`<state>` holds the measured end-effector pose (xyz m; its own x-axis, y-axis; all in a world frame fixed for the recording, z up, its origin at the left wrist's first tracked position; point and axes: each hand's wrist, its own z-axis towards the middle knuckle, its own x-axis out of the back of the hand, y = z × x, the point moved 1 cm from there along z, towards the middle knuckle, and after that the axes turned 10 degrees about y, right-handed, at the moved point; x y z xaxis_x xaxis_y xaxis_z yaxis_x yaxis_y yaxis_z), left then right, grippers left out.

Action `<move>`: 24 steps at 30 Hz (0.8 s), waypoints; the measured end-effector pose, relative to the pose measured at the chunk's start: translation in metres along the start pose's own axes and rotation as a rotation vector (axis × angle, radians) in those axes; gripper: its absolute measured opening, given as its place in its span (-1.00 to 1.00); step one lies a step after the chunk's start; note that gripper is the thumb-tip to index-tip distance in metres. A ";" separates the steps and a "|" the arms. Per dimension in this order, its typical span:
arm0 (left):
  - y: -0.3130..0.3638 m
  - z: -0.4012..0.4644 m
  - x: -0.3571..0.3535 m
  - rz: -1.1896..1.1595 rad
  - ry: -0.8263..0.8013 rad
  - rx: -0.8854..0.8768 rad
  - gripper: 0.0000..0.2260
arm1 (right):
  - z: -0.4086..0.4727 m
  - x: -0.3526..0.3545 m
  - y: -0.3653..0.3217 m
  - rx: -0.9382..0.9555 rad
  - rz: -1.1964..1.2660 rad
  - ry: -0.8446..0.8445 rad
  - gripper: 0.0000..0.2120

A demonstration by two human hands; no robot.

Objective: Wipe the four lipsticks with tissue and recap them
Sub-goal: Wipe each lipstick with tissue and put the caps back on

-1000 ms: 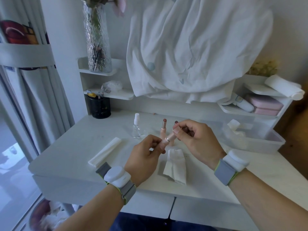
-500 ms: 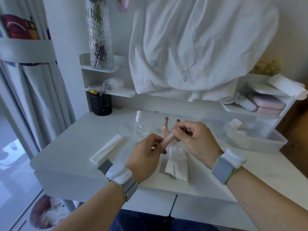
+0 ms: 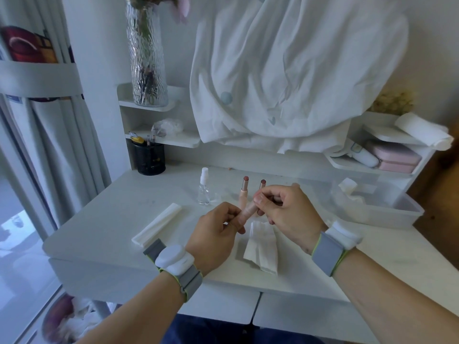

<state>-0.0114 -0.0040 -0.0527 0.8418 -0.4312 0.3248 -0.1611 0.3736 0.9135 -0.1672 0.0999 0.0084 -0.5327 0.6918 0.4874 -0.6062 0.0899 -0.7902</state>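
Little has shifted since the earlier frames: both hands keep their grip on the same pale pink lipstick (image 3: 249, 210) above the surface (image 3: 104, 219), only sitting slightly higher in view. Left hand (image 3: 213, 240) pinches its lower end between thumb and fingers, while the right hand (image 3: 285, 211) pinches its upper end, fingers curled over the tip. Two uncapped lipsticks (image 3: 244, 192) stand upright just behind the hands, beside a small spray bottle (image 3: 204, 188), and a crumpled tissue (image 3: 262, 247) lies on the surface below the hands.
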 end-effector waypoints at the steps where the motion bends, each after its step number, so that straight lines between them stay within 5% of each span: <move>1: 0.000 0.000 0.000 0.005 0.000 -0.002 -0.92 | 0.000 0.000 0.000 -0.003 -0.001 0.000 -0.86; 11: 0.016 -0.004 0.000 -0.125 -0.005 0.049 -0.86 | 0.029 0.042 -0.022 0.146 -0.179 -0.036 -0.93; 17: 0.012 -0.004 -0.001 -0.108 0.027 0.047 -0.89 | 0.083 0.072 -0.039 0.188 -0.631 -0.115 -0.89; 24: 0.012 -0.004 0.000 -0.121 0.025 0.043 -0.86 | 0.102 0.045 -0.013 0.131 -0.874 -0.249 -0.94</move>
<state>-0.0111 0.0039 -0.0431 0.8691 -0.4497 0.2061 -0.0795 0.2842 0.9554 -0.2436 0.0566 0.0783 0.0441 0.2403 0.9697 -0.9073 0.4158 -0.0618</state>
